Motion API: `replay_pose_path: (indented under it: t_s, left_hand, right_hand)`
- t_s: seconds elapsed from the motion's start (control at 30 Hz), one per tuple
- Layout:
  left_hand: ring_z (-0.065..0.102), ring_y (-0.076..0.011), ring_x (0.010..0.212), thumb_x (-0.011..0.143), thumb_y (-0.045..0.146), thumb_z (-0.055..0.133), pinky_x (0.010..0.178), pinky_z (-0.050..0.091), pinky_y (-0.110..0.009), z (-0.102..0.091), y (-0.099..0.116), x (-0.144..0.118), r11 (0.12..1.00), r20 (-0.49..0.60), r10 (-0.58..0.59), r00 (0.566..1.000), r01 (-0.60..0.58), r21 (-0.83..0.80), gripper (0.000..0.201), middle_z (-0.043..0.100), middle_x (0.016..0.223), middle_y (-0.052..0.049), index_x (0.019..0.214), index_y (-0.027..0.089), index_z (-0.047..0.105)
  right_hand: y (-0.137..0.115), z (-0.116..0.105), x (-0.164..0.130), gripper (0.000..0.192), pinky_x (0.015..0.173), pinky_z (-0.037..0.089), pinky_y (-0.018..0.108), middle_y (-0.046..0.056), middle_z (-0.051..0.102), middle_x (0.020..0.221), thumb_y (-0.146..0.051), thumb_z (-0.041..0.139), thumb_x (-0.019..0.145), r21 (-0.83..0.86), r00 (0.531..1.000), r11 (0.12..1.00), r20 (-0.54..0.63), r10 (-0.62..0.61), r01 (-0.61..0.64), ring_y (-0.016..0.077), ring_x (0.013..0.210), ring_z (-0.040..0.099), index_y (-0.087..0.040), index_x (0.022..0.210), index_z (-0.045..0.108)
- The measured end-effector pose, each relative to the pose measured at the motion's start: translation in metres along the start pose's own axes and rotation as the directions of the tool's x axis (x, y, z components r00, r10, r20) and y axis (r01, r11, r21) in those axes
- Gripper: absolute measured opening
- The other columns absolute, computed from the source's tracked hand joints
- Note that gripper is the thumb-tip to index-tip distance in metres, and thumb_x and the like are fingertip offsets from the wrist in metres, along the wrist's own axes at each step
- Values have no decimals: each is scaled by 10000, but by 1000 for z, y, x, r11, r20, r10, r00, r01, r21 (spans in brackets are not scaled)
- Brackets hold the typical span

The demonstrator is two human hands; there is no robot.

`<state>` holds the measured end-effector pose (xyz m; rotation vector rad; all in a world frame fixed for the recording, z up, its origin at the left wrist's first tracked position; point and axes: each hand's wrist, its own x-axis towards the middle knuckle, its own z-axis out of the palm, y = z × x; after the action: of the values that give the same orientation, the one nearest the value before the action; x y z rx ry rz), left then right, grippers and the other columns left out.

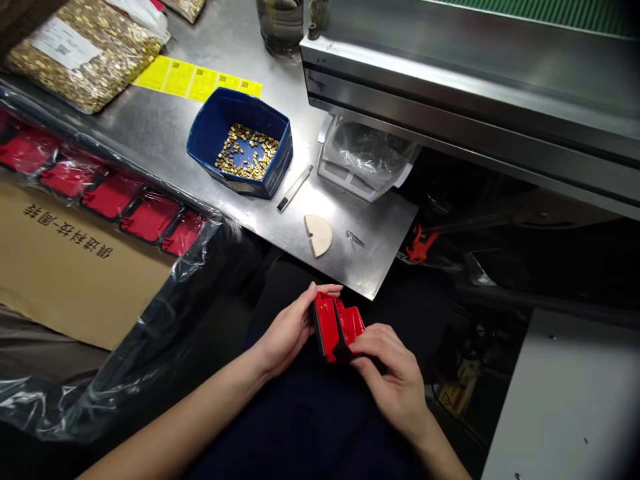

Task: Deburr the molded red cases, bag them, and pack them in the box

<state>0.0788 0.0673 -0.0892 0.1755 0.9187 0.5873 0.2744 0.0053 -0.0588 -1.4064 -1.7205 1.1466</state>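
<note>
A red and black plastic part (pixel 329 327) is held over my lap, just off the near edge of the metal table. My left hand (pixel 290 330) grips its left side, with the thumb at the upper edge and fingers behind it. From the right, my right hand (pixel 393 370) pinches the lower right end between thumb and fingers. Whether a small piece sits in that pinch is hidden. Closest on the table are a pale half-round disc (pixel 319 235) with a notch and a nail clipper (pixel 355 239).
A blue bin (pixel 200 143) holds small brass pieces; a utility knife (pixel 295 189) lies beside it. Behind are yellow labels (pixel 180 79) and a bag of brass parts (pixel 95 40). A conveyor frame (pixel 450 100) overhangs a white bin (pixel 345 183). Left, a cardboard box (pixel 65 267) adjoins red parts (pixel 150 217).
</note>
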Motion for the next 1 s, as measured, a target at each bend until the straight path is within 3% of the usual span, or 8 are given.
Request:
replay_pose_path:
  t_s: [0.1, 0.27, 0.43, 0.53, 0.63, 0.73, 0.9, 1.0]
  left_hand:
    - [584, -291, 1277, 1024, 582, 482, 1120, 424, -407, 6, -7, 7, 992, -29, 90, 996, -87, 94, 508, 682, 1345, -104, 1199, 180, 738]
    - [655, -284, 1153, 1031, 597, 455, 1064, 469, -415, 18, -18, 14, 914, -39, 161, 986, -134, 383, 542, 722, 1276, -93, 1308, 199, 696]
    - [542, -293, 1374, 1055, 533, 445, 1210, 358, -439, 20, -19, 6, 866, 128, 177, 976, -216, 452, 514, 617, 1471, -80, 1463, 245, 566]
    - [413, -295, 1487, 1042, 459, 516, 1273, 254, -448, 16, -16, 0, 810, 251, 175, 952, -284, 512, 462, 510, 1578, -63, 1462, 273, 575]
    - [314, -304, 1542, 1012, 427, 581, 1291, 210, -469, 15, -15, -2, 764, 308, 160, 938, -315, 563, 445, 440, 1629, -49, 1435, 291, 607]
    - [383, -317, 1505, 994, 415, 617, 1272, 260, -496, 20, -18, -1, 745, 295, 169, 941, -317, 586, 407, 500, 1586, -54, 1382, 297, 656]
    - [577, -317, 1342, 1026, 435, 557, 1214, 369, -485, 32, -26, 7, 738, 138, 260, 956, -289, 610, 336, 682, 1386, -83, 1170, 240, 789]
    - [550, -320, 1367, 1043, 495, 492, 1212, 372, -488, 31, -28, 9, 709, 166, 304, 938, -339, 619, 413, 636, 1437, -100, 1187, 234, 778]
  right_hand:
    - [-1, -1, -9, 138, 822, 480, 407, 4, 720, 895, -193, 672, 953, 39, 998, 999, -57, 30, -27, 215, 838, 642, -285, 1054, 687]
    - [-3, -4, -18, 134, 792, 485, 393, 11, 704, 895, -213, 674, 954, 13, 986, 997, -146, 77, -75, 211, 827, 624, -274, 1073, 678]
    - [0, -8, -22, 148, 800, 505, 384, 21, 728, 937, -197, 661, 960, -49, 972, 994, -220, 88, -101, 212, 864, 652, -267, 1091, 663]
    - [2, -11, -23, 123, 783, 509, 374, 20, 718, 914, -204, 659, 963, -62, 961, 991, -258, 97, -116, 204, 842, 642, -263, 1071, 662]
    - [3, -13, -25, 90, 758, 508, 363, 14, 695, 870, -220, 660, 963, -40, 958, 990, -263, 119, -134, 194, 801, 619, -262, 1041, 669]
    - [4, -13, -28, 45, 698, 492, 332, 3, 660, 806, -248, 668, 961, -13, 952, 986, -263, 160, -169, 179, 751, 588, -256, 1004, 679]
    - [5, -12, -32, 39, 685, 459, 305, -10, 633, 768, -274, 672, 963, 20, 941, 975, -262, 217, -219, 158, 716, 560, -247, 960, 699]
    - [6, -14, -34, 79, 690, 457, 286, -9, 648, 807, -314, 669, 969, 185, 901, 934, -258, 347, -307, 155, 739, 582, -255, 950, 718]
